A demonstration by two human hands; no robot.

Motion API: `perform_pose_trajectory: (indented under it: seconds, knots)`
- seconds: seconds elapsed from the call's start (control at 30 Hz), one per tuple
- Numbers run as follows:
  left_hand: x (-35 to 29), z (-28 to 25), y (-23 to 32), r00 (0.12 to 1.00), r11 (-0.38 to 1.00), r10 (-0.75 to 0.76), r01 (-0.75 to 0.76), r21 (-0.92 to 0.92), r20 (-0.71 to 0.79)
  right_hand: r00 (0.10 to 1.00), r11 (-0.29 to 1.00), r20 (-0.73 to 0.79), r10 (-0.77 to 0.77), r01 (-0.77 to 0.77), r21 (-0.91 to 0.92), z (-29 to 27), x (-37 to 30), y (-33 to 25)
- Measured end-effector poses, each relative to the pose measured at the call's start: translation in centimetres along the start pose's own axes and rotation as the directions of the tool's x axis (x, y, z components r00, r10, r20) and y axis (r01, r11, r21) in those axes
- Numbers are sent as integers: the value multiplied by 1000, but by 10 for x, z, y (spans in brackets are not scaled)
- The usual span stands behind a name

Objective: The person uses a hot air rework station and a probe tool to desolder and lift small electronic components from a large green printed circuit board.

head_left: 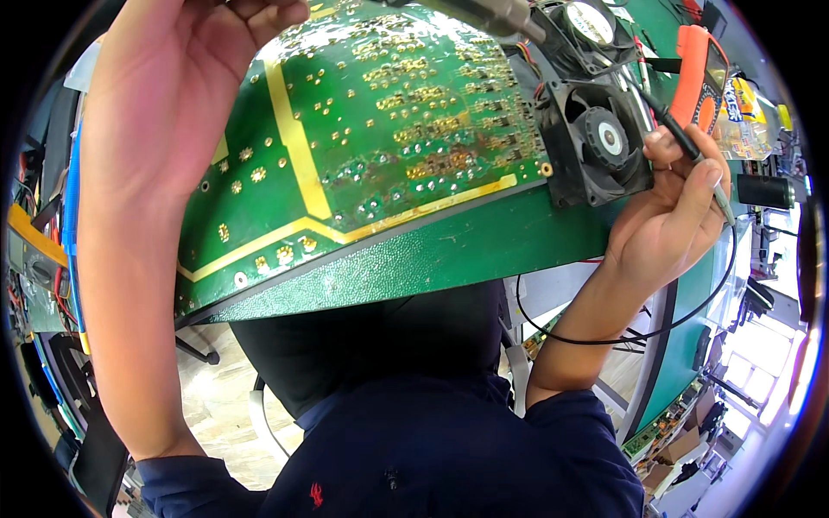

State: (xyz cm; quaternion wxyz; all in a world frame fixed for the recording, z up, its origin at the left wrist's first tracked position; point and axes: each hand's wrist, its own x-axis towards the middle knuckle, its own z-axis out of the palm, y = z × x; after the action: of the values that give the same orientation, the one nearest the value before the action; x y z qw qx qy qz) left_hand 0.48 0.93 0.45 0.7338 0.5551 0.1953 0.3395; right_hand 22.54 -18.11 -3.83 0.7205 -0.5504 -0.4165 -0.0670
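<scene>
A large green circuit board [363, 164] with gold traces and many solder joints lies on the green tabletop [449, 250]. My left hand [216, 60] hovers over its far left part, fingers curled; the top edge of the picture cuts them off, so anything in them is hidden. My right hand [678, 203], raised right of the board, grips a black pen-shaped tool [684, 138] with a grey end and a black cable [622, 342]. Its thin front points up and left past a black cooling fan [596, 142]. A grey metal cylinder [492, 13] reaches over the board's far edge.
A second fan [591, 26] stands behind the first. An orange multimeter [698, 82], a clear plastic bottle [747, 121] and a black cylinder [765, 192] are at the right. Another yellow-edged meter [34, 237] is at the far left. The cable loops below my right forearm.
</scene>
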Motion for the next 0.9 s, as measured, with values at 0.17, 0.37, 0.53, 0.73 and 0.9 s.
perform_pose_trajectory:
  seconds: [0.17,0.37,0.53,0.73,0.9]
  knots:
    - [0,-2,-1,1000,1000,-12,12,-16,-2,997,999,70,27,-29,22,-1,-2,-5]
    - [0,-2,0,1000,997,-18,18,-79,3,992,999,124,3,-8,40,-2,-3,-5]
    - [0,-9,5,997,969,-42,54,-241,57,1000,1000,4,23,-23,-13,2,-3,-7]
    - [1,-2,7,995,956,-53,74,-283,83,997,998,65,-38,36,42,-4,-3,-1]
    - [-1,-5,8,996,952,-22,48,-304,87,999,999,44,11,-13,46,-1,-5,-6]
